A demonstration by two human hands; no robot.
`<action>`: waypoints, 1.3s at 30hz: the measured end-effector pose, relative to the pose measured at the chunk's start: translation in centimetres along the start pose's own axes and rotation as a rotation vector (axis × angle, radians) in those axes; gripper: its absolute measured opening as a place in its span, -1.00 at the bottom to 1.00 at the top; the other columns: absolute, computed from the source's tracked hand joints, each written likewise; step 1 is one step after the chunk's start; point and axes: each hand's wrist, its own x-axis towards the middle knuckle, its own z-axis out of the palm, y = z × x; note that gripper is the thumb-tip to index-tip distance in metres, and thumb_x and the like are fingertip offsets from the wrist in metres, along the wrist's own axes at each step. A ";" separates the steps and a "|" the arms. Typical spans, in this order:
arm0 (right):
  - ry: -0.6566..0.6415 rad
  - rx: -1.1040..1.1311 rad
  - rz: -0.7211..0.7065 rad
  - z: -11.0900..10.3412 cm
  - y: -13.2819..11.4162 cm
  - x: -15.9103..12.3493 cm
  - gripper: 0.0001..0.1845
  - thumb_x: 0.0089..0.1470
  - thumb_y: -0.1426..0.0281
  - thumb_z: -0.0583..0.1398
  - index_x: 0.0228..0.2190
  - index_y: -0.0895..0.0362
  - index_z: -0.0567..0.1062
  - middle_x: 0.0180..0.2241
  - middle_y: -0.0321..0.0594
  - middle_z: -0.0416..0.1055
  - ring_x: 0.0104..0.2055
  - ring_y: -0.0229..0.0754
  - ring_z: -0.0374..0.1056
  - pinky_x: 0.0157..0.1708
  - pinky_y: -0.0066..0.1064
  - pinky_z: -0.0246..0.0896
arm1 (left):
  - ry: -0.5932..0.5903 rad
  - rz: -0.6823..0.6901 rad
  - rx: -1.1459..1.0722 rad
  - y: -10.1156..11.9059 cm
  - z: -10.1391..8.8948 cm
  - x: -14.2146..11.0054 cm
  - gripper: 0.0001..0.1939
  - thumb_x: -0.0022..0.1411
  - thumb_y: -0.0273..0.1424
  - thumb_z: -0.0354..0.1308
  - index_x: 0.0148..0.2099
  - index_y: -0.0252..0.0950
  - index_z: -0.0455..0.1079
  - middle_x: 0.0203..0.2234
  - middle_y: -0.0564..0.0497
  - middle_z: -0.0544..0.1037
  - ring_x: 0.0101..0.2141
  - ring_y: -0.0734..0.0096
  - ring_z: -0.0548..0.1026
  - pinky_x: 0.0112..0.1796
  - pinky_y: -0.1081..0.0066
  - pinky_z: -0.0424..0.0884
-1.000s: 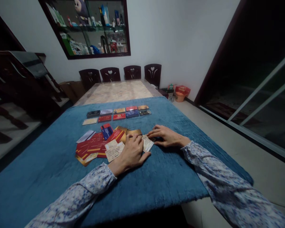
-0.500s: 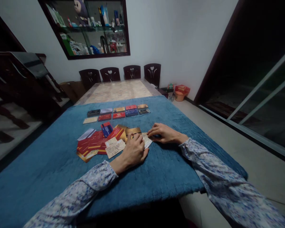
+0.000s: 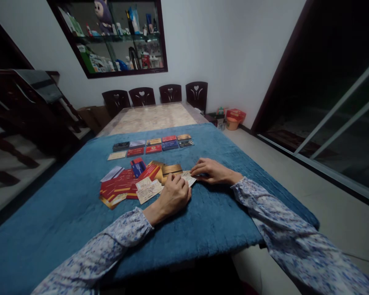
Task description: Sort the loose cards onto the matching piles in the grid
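Observation:
My left hand [image 3: 174, 193] rests with curled fingers on a pale printed card [image 3: 188, 178], covering part of it. At that card's right edge, the bent, closed fingers of my right hand [image 3: 213, 171] pinch it. A gold card [image 3: 172, 169] lies just beyond my left fingertips. Left of my hands spreads a loose heap of red cards [image 3: 119, 183], with cream printed cards [image 3: 149, 191] on top. A blue-and-red card [image 3: 138, 167] and pale lilac cards [image 3: 112, 173] lie at the heap's far side.
Farther out, two rows of sorted card stacks, among them a red stack [image 3: 154, 149] and a blue stack [image 3: 170, 144], lie on the blue cloth [image 3: 221, 221]. Dark chairs [image 3: 197, 95] stand at the table's far end. A glazed sliding door [image 3: 335, 106] is at right.
My left fingers have drawn slightly back and curled, uncovering more of the gold card. My right hand has barely moved at the pale card's edge.

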 end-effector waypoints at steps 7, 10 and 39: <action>0.048 -0.064 -0.017 0.3 0.6 -0.1 -0.65 0.40 0.25 0.10 -0.04 0.06 0.64 -0.08 -0.09 0.63 -0.17 -0.08 0.35 -0.13 -0.22 0.29 | -0.005 0.063 -0.007 -1.0 0.1 0.0 -0.67 0.48 -0.48 -0.09 -0.25 -0.36 0.47 -0.44 -0.12 0.54 -0.37 0.23 0.47 -0.29 0.21 0.30; 0.087 -0.101 -0.020 0.4 0.6 -0.1 -0.64 0.41 0.25 0.07 -0.04 0.05 0.64 -0.12 -0.12 0.64 -0.19 -0.10 0.35 -0.16 -0.24 0.29 | -0.012 0.093 -0.010 -1.4 -0.2 -0.2 -0.71 0.49 -0.50 -0.10 -0.14 -0.39 0.46 -0.42 -0.12 0.55 -0.37 0.24 0.49 -0.26 0.22 0.34; 0.272 -0.175 0.088 1.6 0.4 0.2 -0.79 0.33 0.39 0.16 -0.05 0.14 0.52 -0.29 -0.09 0.54 -0.24 -0.09 0.40 -0.23 -0.28 0.34 | 0.025 -0.180 -0.290 -3.6 0.9 -0.3 -0.61 0.35 -0.59 -0.04 0.15 -0.31 0.41 -0.12 -0.18 0.56 -0.09 0.16 0.50 -0.10 0.22 0.45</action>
